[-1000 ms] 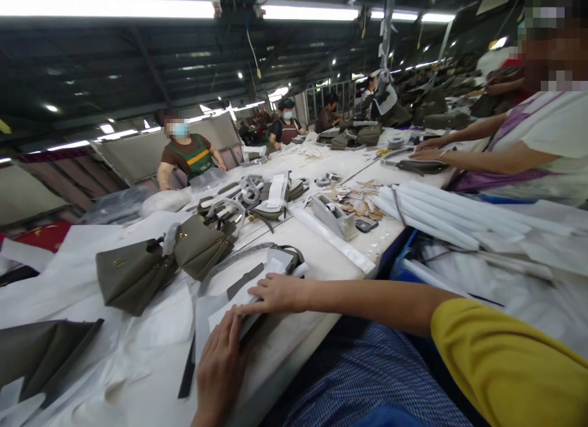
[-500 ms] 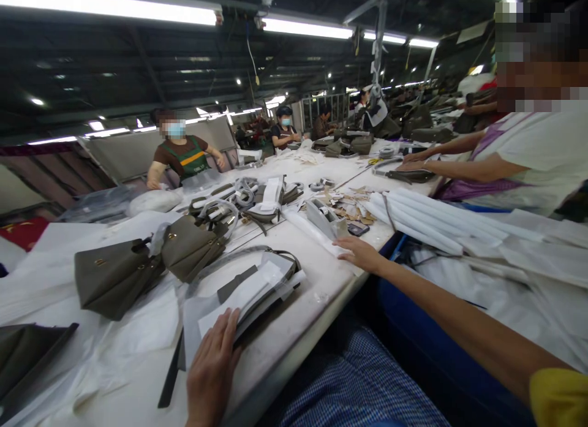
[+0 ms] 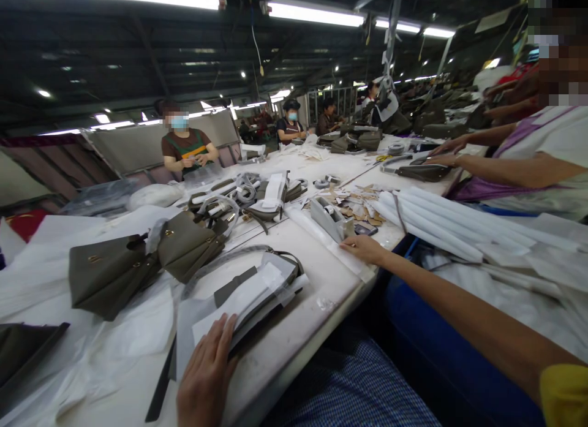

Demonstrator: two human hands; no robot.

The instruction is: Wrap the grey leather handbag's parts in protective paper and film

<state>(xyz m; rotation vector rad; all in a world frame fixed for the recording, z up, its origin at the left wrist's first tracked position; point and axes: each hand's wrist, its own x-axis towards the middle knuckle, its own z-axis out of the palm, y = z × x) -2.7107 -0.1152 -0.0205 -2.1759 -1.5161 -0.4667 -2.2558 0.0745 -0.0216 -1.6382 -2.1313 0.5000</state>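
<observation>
**A:** What are the two hands on here?

**B:** Left hand (image 3: 204,378) lies flat, fingers spread, pinning the white paper (image 3: 239,301) over a flat olive bag (image 3: 257,292) at the near edge of the counter (image 3: 321,280). Right hand (image 3: 365,248) is loosely open, holding nothing, fingertips on the long white strip (image 3: 331,243) just beside the tape dispenser (image 3: 328,217).

**A:** Any tip for doing it cleanly?

**B:** I'd keep that left palm pressed so the paper can't slide, and draw tape one-handed, level with the counter.

**A:** Counts?

**B:** One dispenser, one phone (image 3: 366,230), two upright olive bags (image 3: 138,261) on the left, one bundle of white rolls (image 3: 436,222). The rolls themselves overlap, so no exact count.
</observation>
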